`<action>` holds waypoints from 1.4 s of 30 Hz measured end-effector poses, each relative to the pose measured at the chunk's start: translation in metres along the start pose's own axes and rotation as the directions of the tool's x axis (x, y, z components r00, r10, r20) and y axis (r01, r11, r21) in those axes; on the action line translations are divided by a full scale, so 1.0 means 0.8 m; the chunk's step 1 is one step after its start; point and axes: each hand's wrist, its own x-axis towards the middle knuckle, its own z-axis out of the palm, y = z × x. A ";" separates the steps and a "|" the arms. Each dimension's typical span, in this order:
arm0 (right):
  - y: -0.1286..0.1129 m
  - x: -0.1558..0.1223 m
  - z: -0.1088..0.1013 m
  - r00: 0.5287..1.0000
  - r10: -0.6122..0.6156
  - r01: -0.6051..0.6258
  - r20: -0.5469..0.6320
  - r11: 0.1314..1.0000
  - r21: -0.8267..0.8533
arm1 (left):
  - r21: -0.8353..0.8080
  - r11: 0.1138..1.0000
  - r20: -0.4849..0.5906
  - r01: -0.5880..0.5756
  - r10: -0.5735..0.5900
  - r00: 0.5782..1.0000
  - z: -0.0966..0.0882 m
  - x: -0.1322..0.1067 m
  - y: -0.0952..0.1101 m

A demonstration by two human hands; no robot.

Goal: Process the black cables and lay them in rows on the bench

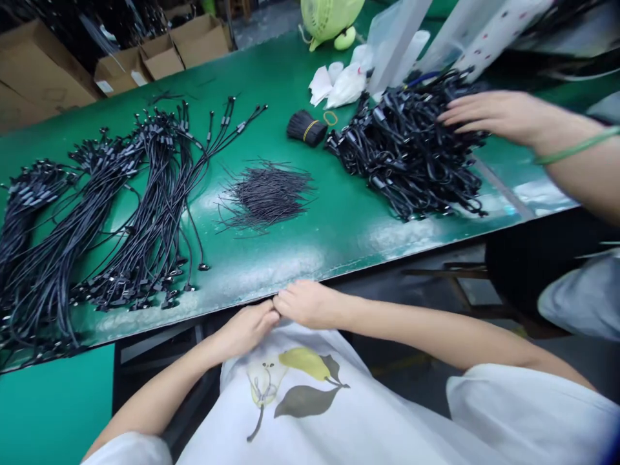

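Note:
My left hand (252, 328) and my right hand (306, 305) meet at the front edge of the green table (271, 271), just beyond the white shirt (358, 420). Both have curled, closed fingers, and the fingertips touch or nearly touch. What lies between them, if anything, is hidden. Beyond them on the table lies a loose pile of thin black twist ties (268, 194). To the left, black cables (159, 213) are spread in long bunches with small connectors at their ends. A bundle of black ties (306, 128) bound with a yellow band lies farther back.
At right, a co-worker's hand (504, 116) with a green bangle rests on or over a heap of coiled black cables (411, 148). White rolls and crumpled wrappers (346, 87) sit behind, near a green fan (329, 19). Cardboard boxes (201, 42) stand beyond the table.

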 end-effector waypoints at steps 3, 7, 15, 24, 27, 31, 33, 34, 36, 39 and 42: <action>-0.017 -0.004 -0.003 0.976 0.071 -0.106 0.207 0.980 0.166 | 0.539 0.830 0.072 -0.145 0.126 0.989 0.004 -0.011 0.005; -0.021 -0.003 -0.014 0.921 0.116 -0.334 0.371 0.725 0.602 | 0.807 0.479 0.215 -0.345 0.305 0.928 0.005 -0.020 0.009; -0.010 0.006 0.014 0.953 0.239 -0.302 0.187 0.805 0.510 | 0.790 0.529 0.104 -0.308 0.380 0.919 -0.023 -0.001 0.000; 0.001 0.004 0.011 0.993 -0.016 -0.018 -0.121 0.961 -0.275 | -0.394 0.907 0.139 0.147 -0.099 0.985 -0.014 -0.005 -0.003; 0.001 0.008 0.011 0.999 0.015 -0.010 0.031 0.990 -0.139 | -0.063 0.995 0.077 0.072 -0.067 0.995 -0.010 -0.010 -0.004; 0.002 0.017 -0.006 0.935 0.106 -0.251 0.337 0.871 0.422 | 0.723 0.670 -0.005 -0.169 0.250 0.968 -0.012 -0.017 -0.004; 0.001 0.021 -0.012 0.879 0.029 -0.412 0.477 0.549 0.727 | 0.857 0.434 0.107 -0.277 0.376 0.920 -0.016 -0.019 -0.005; 0.001 0.022 -0.013 0.855 -0.027 -0.477 0.518 0.353 0.805 | 0.889 0.341 0.148 -0.306 0.419 0.896 -0.020 -0.018 -0.007; -0.001 0.024 -0.010 0.838 -0.042 -0.538 0.544 0.104 0.837 | 0.928 0.220 0.170 -0.302 0.471 0.866 -0.026 -0.015 -0.011; -0.004 0.024 0.001 0.861 0.173 -0.507 0.478 0.227 0.831 | 0.950 0.164 0.157 -0.265 0.483 0.861 -0.030 -0.005 -0.021; -0.008 0.022 0.013 0.860 0.375 -0.505 0.345 0.529 0.682 | 0.939 0.243 0.113 -0.245 0.454 0.884 -0.025 0.006 -0.032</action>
